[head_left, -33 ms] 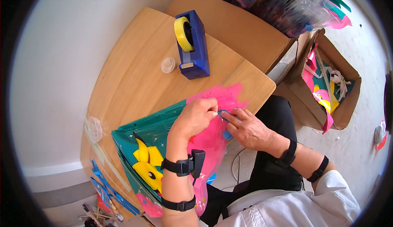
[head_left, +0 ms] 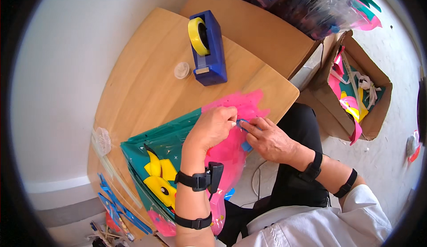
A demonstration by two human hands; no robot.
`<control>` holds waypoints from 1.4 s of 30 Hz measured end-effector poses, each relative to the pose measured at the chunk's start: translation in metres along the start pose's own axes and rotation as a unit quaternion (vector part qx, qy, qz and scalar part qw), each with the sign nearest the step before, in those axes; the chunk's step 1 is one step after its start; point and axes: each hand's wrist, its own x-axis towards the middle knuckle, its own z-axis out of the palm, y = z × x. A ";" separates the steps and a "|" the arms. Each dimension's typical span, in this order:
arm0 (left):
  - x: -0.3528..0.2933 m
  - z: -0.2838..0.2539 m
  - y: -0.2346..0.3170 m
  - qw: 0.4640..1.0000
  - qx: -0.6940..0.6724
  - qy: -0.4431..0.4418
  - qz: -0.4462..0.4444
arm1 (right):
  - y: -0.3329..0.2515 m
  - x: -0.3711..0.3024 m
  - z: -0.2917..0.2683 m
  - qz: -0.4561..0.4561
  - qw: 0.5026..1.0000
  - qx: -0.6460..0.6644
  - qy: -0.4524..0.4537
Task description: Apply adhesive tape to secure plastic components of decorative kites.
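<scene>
A blue strip runs between my two hands, above the pink end of a folded plastic sheet. My left hand is closed in a pinch at the strip's left end; its fingertips are partly hidden. The bent fingers and thumb of my right hand close on the same strip, and a piece of blue shows below them. Under my left forearm lies the layered glossy plastic sheet, green and pink with a yellow cartoon figure. Its near pink part hangs over the table edge toward my lap.
On the wooden table stand a blue tape dispenser and a small clear roll. White strips and blue strips lie at the left. Beyond are a large carton and an open box of scraps.
</scene>
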 end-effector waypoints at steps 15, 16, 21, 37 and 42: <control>0.022 0.016 -0.014 0.987 0.139 0.009 0.077 | 0.001 0.002 -0.002 0.002 1.000 -0.001 -0.023; 0.022 0.017 -0.014 0.986 0.146 0.014 0.081 | 0.001 0.002 -0.001 0.001 1.000 0.001 -0.022; 0.022 0.022 -0.015 0.982 0.166 0.030 0.083 | 0.001 0.002 -0.001 0.000 1.000 0.003 -0.020; 0.024 0.029 -0.005 0.982 0.173 0.075 -0.006 | 0.006 -0.001 -0.001 -0.015 0.999 -0.026 -0.018; 0.021 0.016 -0.022 0.987 0.108 0.111 -0.045 | 0.003 0.000 -0.001 -0.006 0.999 -0.023 -0.022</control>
